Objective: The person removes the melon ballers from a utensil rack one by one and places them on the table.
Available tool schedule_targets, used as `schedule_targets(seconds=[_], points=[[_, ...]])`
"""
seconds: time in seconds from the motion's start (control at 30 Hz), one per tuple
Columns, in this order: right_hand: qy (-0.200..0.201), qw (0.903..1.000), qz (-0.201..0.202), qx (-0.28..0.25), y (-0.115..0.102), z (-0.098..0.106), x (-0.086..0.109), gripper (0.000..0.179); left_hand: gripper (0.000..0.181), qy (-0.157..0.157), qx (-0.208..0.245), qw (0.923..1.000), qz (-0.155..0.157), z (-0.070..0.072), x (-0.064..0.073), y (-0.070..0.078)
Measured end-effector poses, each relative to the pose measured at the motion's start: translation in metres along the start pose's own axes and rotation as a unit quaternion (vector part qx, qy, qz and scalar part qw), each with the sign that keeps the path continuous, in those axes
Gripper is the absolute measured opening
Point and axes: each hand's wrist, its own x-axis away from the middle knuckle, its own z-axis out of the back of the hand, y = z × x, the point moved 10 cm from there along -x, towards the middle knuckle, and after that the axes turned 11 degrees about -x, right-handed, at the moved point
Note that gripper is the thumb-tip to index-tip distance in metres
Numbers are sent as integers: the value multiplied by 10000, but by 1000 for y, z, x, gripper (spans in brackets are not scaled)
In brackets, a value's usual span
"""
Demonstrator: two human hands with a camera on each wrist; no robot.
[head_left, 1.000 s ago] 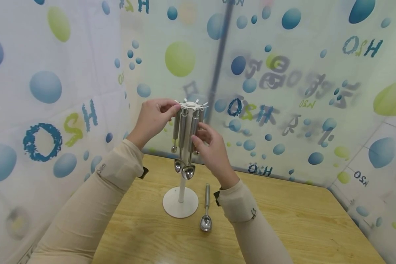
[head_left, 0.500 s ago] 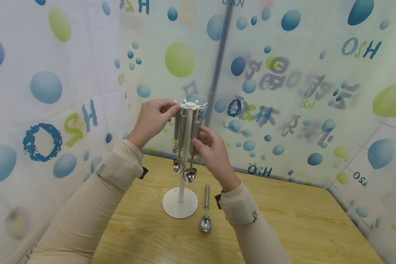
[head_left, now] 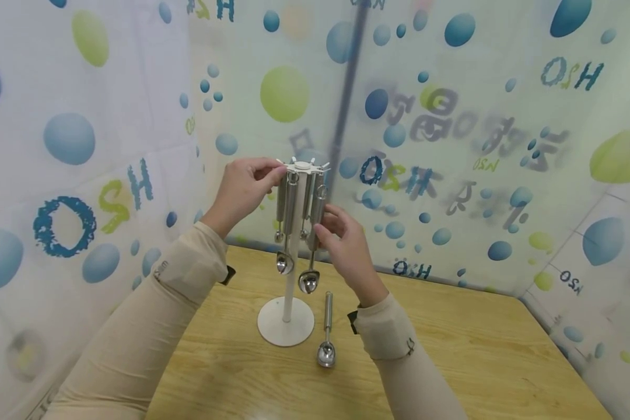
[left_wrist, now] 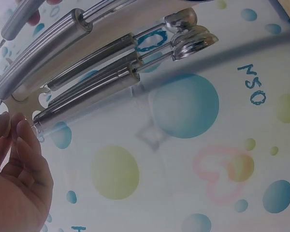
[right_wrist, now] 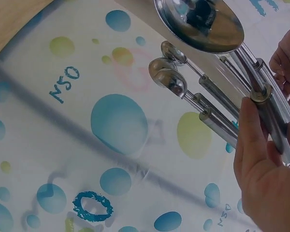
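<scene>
A white stand (head_left: 286, 326) with a round base and hooked top rack (head_left: 302, 168) stands on the table. My left hand (head_left: 244, 189) pinches the rack's left edge with thumb and finger. In my right hand (head_left: 349, 245), an ice cream scoop (head_left: 309, 282) is gripped by its steel handle, upright with the bowl down. Its end ring shows below the rack's right side, apart from the hooks. Another hanging scoop (head_left: 284, 262) faces front, and slimmer small-bowled scoops hang behind; several of their bowls (right_wrist: 170, 81) show in the right wrist view.
A loose steel scoop (head_left: 326, 353) lies on the wooden table (head_left: 425, 350), just right of the stand's base, below my right forearm. Patterned curtains (head_left: 441, 192) with blue and green dots hang close behind the table and along the left side.
My right hand has drawn the scoop away from the rack, rightward and slightly down, uncovering a slim scoop behind it. The left hand keeps its place on the rack.
</scene>
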Motion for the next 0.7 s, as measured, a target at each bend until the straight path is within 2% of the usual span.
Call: schedule_targets(seconds=[0.3,0.7], points=[[8,9995,-186,-263,6,10,1,43,25,1,-54,10000,-67,1,0,3],[57,9996,-253,-113,20,23,6,43,24,-3,-45,10000,-88,2,2,2]])
